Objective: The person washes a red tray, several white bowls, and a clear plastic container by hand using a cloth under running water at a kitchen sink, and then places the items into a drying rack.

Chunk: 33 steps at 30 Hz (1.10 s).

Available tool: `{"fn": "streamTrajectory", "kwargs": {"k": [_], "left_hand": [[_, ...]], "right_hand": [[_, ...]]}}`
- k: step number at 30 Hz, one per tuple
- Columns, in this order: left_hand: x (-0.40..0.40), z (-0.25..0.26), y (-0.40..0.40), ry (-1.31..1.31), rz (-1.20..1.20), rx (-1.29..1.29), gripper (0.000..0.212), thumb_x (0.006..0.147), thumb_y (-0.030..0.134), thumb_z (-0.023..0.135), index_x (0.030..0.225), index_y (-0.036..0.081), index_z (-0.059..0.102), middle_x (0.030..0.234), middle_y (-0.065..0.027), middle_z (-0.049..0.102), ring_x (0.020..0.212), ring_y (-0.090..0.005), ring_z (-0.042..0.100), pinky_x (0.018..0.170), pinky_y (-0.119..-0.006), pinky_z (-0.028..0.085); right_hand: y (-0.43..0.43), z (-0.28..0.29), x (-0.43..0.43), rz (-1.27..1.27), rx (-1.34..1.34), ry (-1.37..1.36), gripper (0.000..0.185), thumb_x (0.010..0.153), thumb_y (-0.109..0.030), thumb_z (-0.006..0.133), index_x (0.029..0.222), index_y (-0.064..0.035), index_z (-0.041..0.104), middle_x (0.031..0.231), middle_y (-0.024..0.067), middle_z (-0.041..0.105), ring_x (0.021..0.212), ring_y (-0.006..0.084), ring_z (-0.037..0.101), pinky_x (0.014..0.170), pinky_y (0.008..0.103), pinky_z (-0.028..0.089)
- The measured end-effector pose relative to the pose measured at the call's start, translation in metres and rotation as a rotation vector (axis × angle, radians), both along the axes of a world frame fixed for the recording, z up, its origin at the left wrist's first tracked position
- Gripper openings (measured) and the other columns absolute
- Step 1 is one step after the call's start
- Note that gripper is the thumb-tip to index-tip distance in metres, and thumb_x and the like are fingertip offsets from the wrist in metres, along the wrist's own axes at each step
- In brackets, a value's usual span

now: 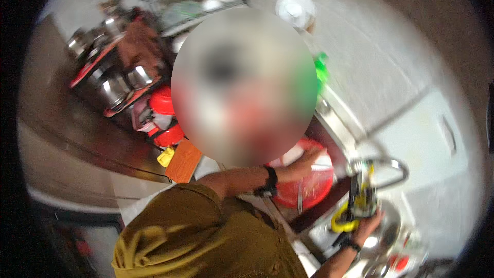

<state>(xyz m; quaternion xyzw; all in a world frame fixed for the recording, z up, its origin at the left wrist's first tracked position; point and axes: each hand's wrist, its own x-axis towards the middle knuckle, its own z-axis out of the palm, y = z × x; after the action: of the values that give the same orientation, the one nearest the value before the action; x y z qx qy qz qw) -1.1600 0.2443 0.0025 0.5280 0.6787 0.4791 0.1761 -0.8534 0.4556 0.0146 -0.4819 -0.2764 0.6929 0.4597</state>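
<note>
My left hand point(303, 166) reaches over a red plastic basin point(326, 183), its fingers near a white dish-like thing point(321, 161). Blur hides whether the fingers grip it. A spoon point(300, 197) leans at the basin's near rim. My right hand point(368, 224) is closed on the lower end of a black and yellow object point(362, 199), too blurred to name exactly. Just beyond it a curved chrome faucet point(399, 168) stands over a steel bowl or sink point(388, 220). Each wrist has a dark band. A round blurred patch covers the middle of the view.
Steel pots point(114, 90) crowd a red-edged rack at the left, beside a brown cloth point(141, 48). Below are red containers point(164, 100) and an orange-brown board point(183, 162). A dish rack point(193, 11) stands at the back. Red and clear items point(399, 262) lie at lower right.
</note>
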Motion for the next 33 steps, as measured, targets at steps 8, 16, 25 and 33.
{"fn": "streamTrajectory", "kwargs": {"k": [8,16,25,33], "left_hand": [[-0.038,0.019,-0.077,-0.804,-0.173,-0.185,0.05,0.08,0.0,0.042,0.129,-0.002,0.031,0.126,-0.019,0.043,0.115,-0.0312,0.045,0.095,-0.038,0.041],[-0.139,0.089,-0.147,-1.706,0.066,0.117,0.046,0.09,0.018,0.045,0.131,0.002,0.031,0.133,-0.0191,0.036,0.115,-0.0364,0.045,0.097,-0.05,0.038],[-0.41,0.221,-0.236,-1.023,0.407,0.359,0.043,0.089,0.018,0.054,0.124,-0.002,0.038,0.116,-0.0158,0.052,0.097,-0.025,0.06,0.082,-0.035,0.054],[-0.656,0.232,-0.221,0.151,0.798,0.272,0.095,0.068,0.037,0.073,0.135,-0.007,0.023,0.115,-0.0223,0.052,0.105,-0.0307,0.054,0.084,-0.036,0.046]], "right_hand": [[0.012,-0.02,-0.016,0.078,0.23,-0.071,0.059,0.09,-0.04,0.037,0.135,-0.0042,0.027,0.136,0.0144,0.034,0.12,0.0287,0.04,0.098,0.0442,0.035],[-0.045,0.025,-0.02,0.142,0.096,0.027,0.039,0.091,-0.039,0.041,0.117,-0.0112,0.048,0.107,0.013,0.056,0.098,0.0262,0.055,0.086,0.0488,0.045],[-0.138,0.0,-0.075,0.277,-0.042,-0.036,0.032,0.089,-0.035,0.046,0.107,-0.0087,0.053,0.098,0.0103,0.058,0.088,0.0243,0.057,0.081,0.0447,0.048],[-0.214,-0.008,-0.165,0.302,-0.16,-0.113,0.027,0.087,-0.031,0.051,0.097,-0.0066,0.057,0.089,0.0078,0.06,0.079,0.0227,0.058,0.077,0.041,0.05]]}}
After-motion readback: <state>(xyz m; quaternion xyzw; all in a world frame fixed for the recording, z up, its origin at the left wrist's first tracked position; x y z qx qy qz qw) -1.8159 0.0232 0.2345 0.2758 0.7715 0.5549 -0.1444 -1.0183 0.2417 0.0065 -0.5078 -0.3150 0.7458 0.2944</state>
